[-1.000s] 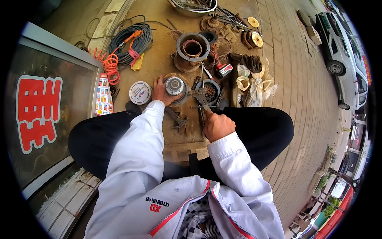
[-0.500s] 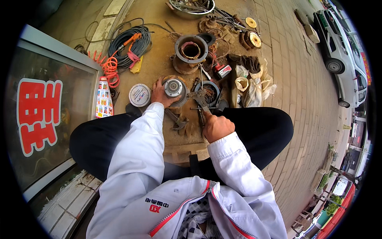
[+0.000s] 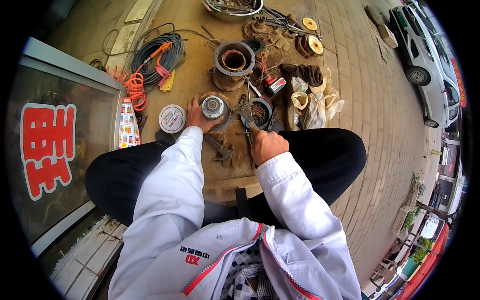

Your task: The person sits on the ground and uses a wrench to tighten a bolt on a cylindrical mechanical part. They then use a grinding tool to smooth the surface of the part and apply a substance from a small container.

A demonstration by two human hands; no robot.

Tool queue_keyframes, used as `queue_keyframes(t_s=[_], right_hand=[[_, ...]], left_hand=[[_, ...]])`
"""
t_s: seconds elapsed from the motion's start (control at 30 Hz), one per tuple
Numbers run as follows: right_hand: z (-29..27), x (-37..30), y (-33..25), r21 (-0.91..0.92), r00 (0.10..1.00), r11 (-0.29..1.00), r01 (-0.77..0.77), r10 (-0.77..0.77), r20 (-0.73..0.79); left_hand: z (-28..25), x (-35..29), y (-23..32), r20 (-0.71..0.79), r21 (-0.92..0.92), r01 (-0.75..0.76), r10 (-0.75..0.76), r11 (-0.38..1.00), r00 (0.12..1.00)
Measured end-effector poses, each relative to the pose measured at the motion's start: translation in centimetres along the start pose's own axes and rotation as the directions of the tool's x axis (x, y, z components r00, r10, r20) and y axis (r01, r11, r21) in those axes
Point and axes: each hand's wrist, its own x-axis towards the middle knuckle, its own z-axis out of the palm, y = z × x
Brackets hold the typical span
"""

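Observation:
My left hand (image 3: 198, 116) curls round the left side of a round metal flanged part (image 3: 225, 122) with a shiny bearing-like hub at its centre. In my closed right hand (image 3: 269, 146) is a worn flat tool (image 3: 247, 114), which looks like a brush; its wide, dirty head points away from me, just right of the flanged part. Behind that head, partly covered, sits a bowl of bolts (image 3: 262, 113). Left of my left hand lies a round white lid or tin (image 3: 172, 119). A hammer (image 3: 220, 149) rests nearer to me.
Beyond stands a rusty motor housing (image 3: 229, 80). A red and black battery tool (image 3: 275, 84) and plastic bags (image 3: 316, 111) are to the right. A coiled hose (image 3: 162, 52) and glass door (image 3: 55, 145) stand left. A basin (image 3: 234, 12) of metal parts is at the back.
My right hand and the brush have moved slightly away from me, and the brush head has turned. My left hand stays on the flanged part. The whole view has shifted a little.

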Motion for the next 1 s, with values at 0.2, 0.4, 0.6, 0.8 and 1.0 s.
queue_keyframes(t_s=[0.2,0.4,0.6,0.8,1.0], right_hand=[[-0.1,-0.1,-0.1,0.042,0.999,0.999,0.001,0.001,-0.043],[0.2,-2.6,0.4,0.076,0.999,0.997,0.009,-0.006,-0.038],[0.3,-0.6,-0.1,0.080,0.993,0.996,0.029,-0.020,-0.116],[0.0,-0.4,0.0,0.098,0.996,0.995,0.008,0.000,-0.086],[0.2,-2.0,0.9,0.090,0.999,0.995,-0.041,0.043,-0.026]], left_hand=[[2.1,-1.5,3.2,-0.224,-0.088,0.318,-0.330,0.944,0.917],[3.6,-1.6,3.0,-0.224,-0.080,0.360,-0.368,0.930,0.902],[3.3,-1.2,2.2,-0.212,-0.181,0.338,-0.372,0.924,0.904],[4.2,-0.3,1.4,-0.227,-0.095,0.299,-0.313,0.950,0.922],[4.0,-0.7,1.5,-0.220,-0.009,0.234,-0.230,0.972,0.948]])
